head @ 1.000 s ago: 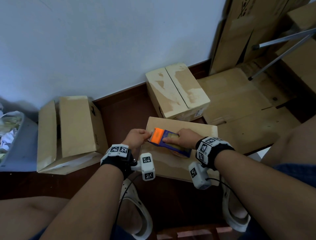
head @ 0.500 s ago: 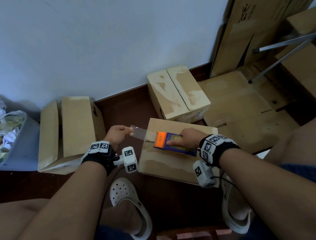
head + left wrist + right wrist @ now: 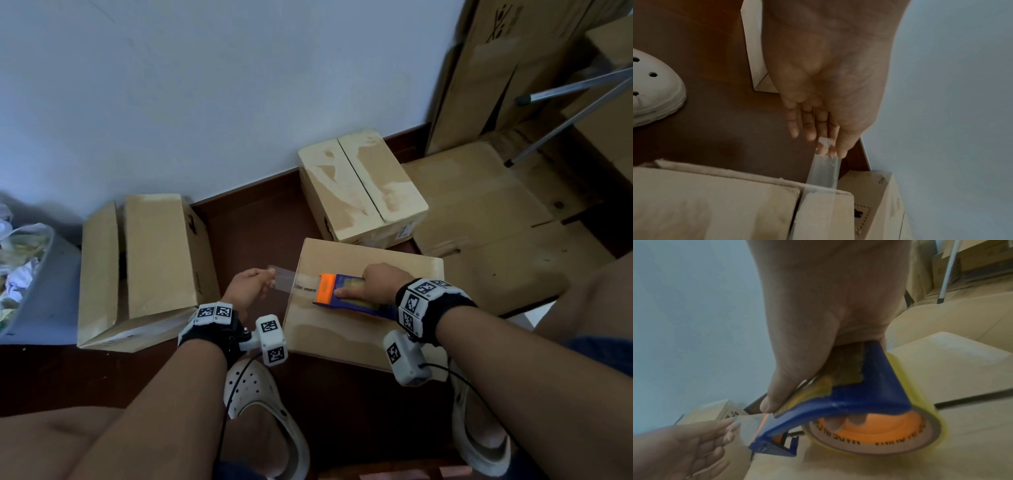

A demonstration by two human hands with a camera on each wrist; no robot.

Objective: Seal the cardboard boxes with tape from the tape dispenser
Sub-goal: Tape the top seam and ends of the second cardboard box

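**Tape end drawn out past the box edge, strip not yet laid**

My right hand (image 3: 378, 282) is wrapped over the blue plastic tape dispenser with the orange blade guard and orange-cored roll (image 3: 346, 294), fingers curled round its frame and the thumb laid along its side. It sits on top of the closed brown cardboard box in front of me (image 3: 359, 329), near that box's left edge and over its centre seam. My left hand (image 3: 251, 286) is just off that same edge, pinching the free end of the clear tape strip (image 3: 282, 279) between thumb and fingertips; the other fingers lie straight and close together. The strip runs taut from my pinch across the box edge to the dispenser.

I judge this to be the start of the seal on this box: the end is drawn out but not stuck down. Next I need to fold that end down onto the box's left side and press it flat, then pull the dispenser rightward along the seam, keeping the tape centred.

The left side face of the box, where the end must land, is hidden from the head view. The cutting blade is hard to make out. Whether the tape already grips the box top I cannot tell. Two more cardboard boxes stand beyond this box, one left (image 3: 144, 263), one behind (image 3: 363, 188).
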